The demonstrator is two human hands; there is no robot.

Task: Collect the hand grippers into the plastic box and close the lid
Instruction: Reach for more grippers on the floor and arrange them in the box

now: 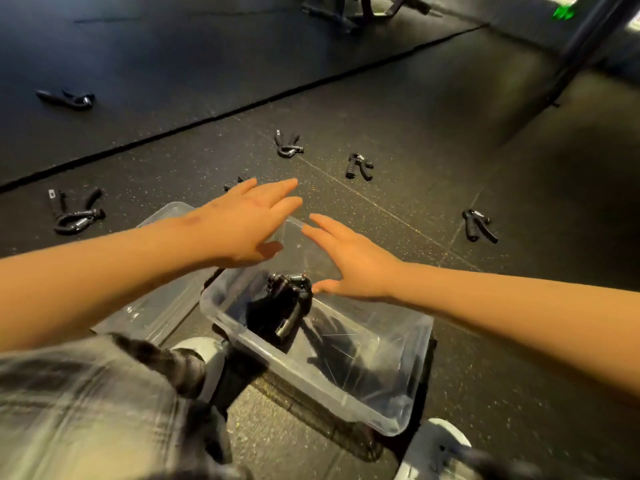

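We see a dark speckled rubber floor (398,133) with a raised black mat (156,64) across the upper left of the frame; no writing is legible. Black hand grippers lie scattered: a pile (74,211) at left, one (359,166) at center, one (479,225) at right. The clear plastic box (391,407) sits lower center holding grippers (289,306), its lid (152,317) beside it, while our left hand (247,221) and right hand (349,258) hover above with each grip spread and empty.
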